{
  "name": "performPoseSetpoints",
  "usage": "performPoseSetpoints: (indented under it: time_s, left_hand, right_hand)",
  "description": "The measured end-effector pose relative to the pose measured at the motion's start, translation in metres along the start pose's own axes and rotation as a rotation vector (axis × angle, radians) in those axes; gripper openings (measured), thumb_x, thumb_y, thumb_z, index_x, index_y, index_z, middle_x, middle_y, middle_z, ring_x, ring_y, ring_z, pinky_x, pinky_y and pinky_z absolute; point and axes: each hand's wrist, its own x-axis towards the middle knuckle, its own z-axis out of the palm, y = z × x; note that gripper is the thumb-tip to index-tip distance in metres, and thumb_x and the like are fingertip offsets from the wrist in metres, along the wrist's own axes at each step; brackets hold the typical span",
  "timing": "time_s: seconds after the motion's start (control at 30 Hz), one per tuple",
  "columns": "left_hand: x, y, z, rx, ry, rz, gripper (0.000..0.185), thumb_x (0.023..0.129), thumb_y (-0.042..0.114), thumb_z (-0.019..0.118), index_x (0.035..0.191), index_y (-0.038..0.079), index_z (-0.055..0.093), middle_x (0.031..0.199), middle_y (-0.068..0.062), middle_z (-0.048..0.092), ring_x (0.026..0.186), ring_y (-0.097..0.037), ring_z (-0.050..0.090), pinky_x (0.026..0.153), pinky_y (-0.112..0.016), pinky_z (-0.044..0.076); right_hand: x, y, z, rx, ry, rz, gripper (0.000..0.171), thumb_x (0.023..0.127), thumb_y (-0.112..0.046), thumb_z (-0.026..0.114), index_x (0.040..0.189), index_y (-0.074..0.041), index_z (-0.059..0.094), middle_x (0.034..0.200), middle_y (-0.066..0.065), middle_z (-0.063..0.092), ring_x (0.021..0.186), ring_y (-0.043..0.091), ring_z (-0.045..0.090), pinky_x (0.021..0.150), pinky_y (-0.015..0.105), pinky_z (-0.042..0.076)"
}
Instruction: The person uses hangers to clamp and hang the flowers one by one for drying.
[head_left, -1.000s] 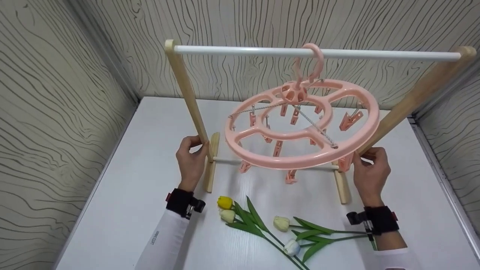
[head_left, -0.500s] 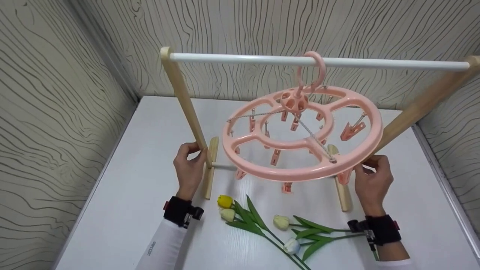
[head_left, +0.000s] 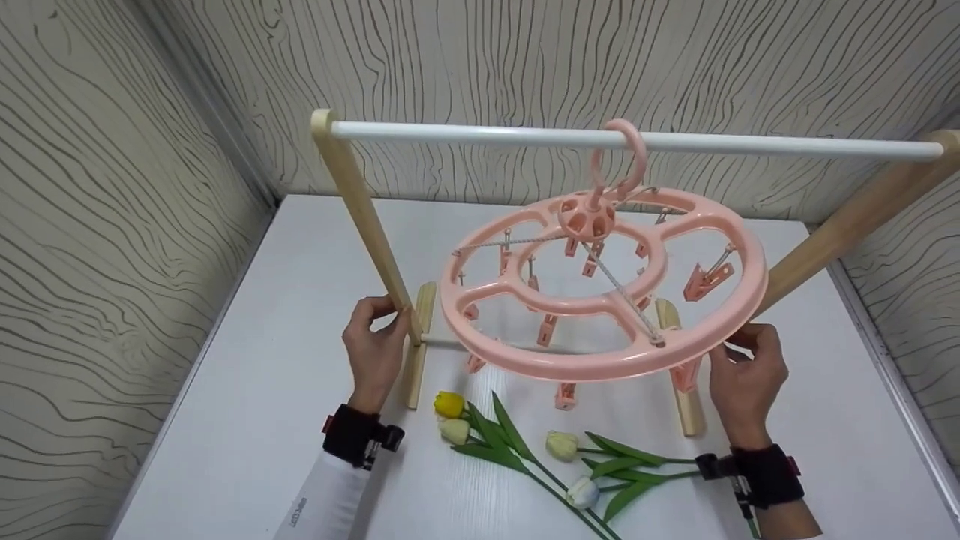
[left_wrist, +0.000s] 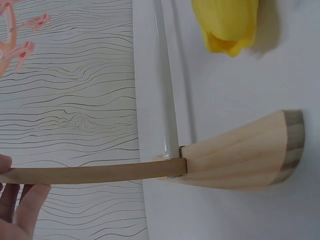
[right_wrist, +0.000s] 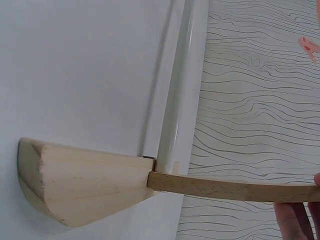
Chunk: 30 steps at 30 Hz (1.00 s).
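Observation:
A small clothes rack stands on the white table, with a white top bar (head_left: 465, 133) and wooden posts. My left hand (head_left: 375, 356) pinches the left post (head_left: 360, 210) low down, just above its wooden foot (left_wrist: 240, 152). On the other side my right hand (head_left: 748, 386) pinches the right post (head_left: 855, 221), partly hidden behind the hanger's rim. A pink round clip hanger (head_left: 585, 366) hangs by its hook from the top bar, several clothespins dangling under it. In the right wrist view, the right foot (right_wrist: 100, 175) and lower white bar (right_wrist: 177, 100) meet the post.
In front of the rack lie artificial tulips: a yellow one (head_left: 448, 404), pale ones and a bluish-white one (head_left: 583, 493), stems toward the near edge and right wrist. Wood-grain patterned walls (head_left: 510, 60) enclose the table (head_left: 225, 420) at the back and sides.
The rack has come toward me with both hands gripping its posts, its feet sliding nearer the tulips. The hanger moves along with it, swinging slightly. The tulips stay put.

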Motion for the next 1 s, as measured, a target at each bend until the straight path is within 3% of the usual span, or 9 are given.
performPoseSetpoints:
  time_s: [0.23,0.3,0.47,0.63,0.73,0.83,1.0]
  left_hand:
    - [0.001,0.001,-0.002,-0.012,0.0,-0.032,0.015,0.092,-0.002,0.077,0.105,-0.004,0.069,0.103,-0.016,0.071,0.099,-0.028,0.072,0.083,-0.024,0.066]
    - [0.002,0.002,-0.003,-0.014,0.004,-0.05,0.018,0.092,-0.002,0.078,0.107,-0.003,0.07,0.104,-0.015,0.072,0.1,-0.027,0.072,0.084,-0.024,0.066]
    - [-0.005,0.003,-0.007,0.023,0.01,-0.071,0.031,0.091,0.001,0.08,0.119,-0.003,0.066,0.111,-0.017,0.071,0.104,-0.027,0.07,0.086,-0.022,0.065]
    - [-0.024,0.004,-0.013,0.162,-0.012,-0.05,0.032,0.095,0.008,0.078,0.123,-0.001,0.065,0.108,-0.016,0.073,0.088,-0.024,0.071,0.071,-0.017,0.063]
    - [-0.038,0.007,-0.018,0.222,-0.071,-0.051,0.026,0.096,0.01,0.077,0.12,0.002,0.069,0.101,-0.012,0.075,0.078,-0.019,0.071,0.065,-0.018,0.06]
    - [-0.049,0.011,-0.021,0.225,-0.155,-0.069,0.022,0.096,0.012,0.077,0.117,0.006,0.072,0.099,-0.008,0.077,0.08,-0.018,0.073,0.069,-0.023,0.063]
    - [-0.063,0.025,-0.019,0.212,-0.305,-0.089,0.026,0.096,0.014,0.077,0.121,0.009,0.072,0.106,-0.008,0.078,0.09,-0.019,0.075,0.08,-0.029,0.066]
  right_hand:
    - [0.003,-0.002,-0.004,-0.008,-0.049,-0.017,0.018,0.093,-0.006,0.076,0.105,-0.011,0.063,0.096,-0.028,0.058,0.089,-0.007,0.061,0.074,-0.001,0.05]
    - [0.004,-0.002,-0.007,-0.03,-0.089,-0.02,0.024,0.093,-0.006,0.078,0.113,-0.003,0.064,0.099,-0.029,0.058,0.092,-0.008,0.061,0.077,-0.001,0.05]
    - [-0.005,-0.001,-0.024,-0.072,-0.148,-0.031,0.044,0.09,-0.006,0.082,0.129,0.003,0.063,0.103,-0.027,0.058,0.092,-0.013,0.06,0.081,-0.002,0.048]
    - [-0.024,0.005,-0.044,-0.146,-0.185,-0.073,0.047,0.088,-0.002,0.082,0.13,0.006,0.062,0.094,-0.017,0.058,0.083,-0.019,0.055,0.076,-0.003,0.043]
    - [-0.034,0.009,-0.054,-0.204,-0.289,-0.161,0.042,0.086,0.001,0.083,0.124,0.004,0.065,0.091,-0.006,0.063,0.083,-0.019,0.052,0.076,-0.003,0.043]
    - [-0.041,0.012,-0.061,-0.246,-0.43,-0.288,0.038,0.082,0.002,0.087,0.116,-0.002,0.07,0.091,0.0,0.068,0.084,-0.013,0.055,0.076,-0.003,0.044]
    - [-0.055,0.013,-0.063,-0.31,-0.588,-0.429,0.04,0.072,0.0,0.094,0.106,-0.01,0.075,0.089,-0.005,0.069,0.079,0.005,0.062,0.069,0.006,0.05]
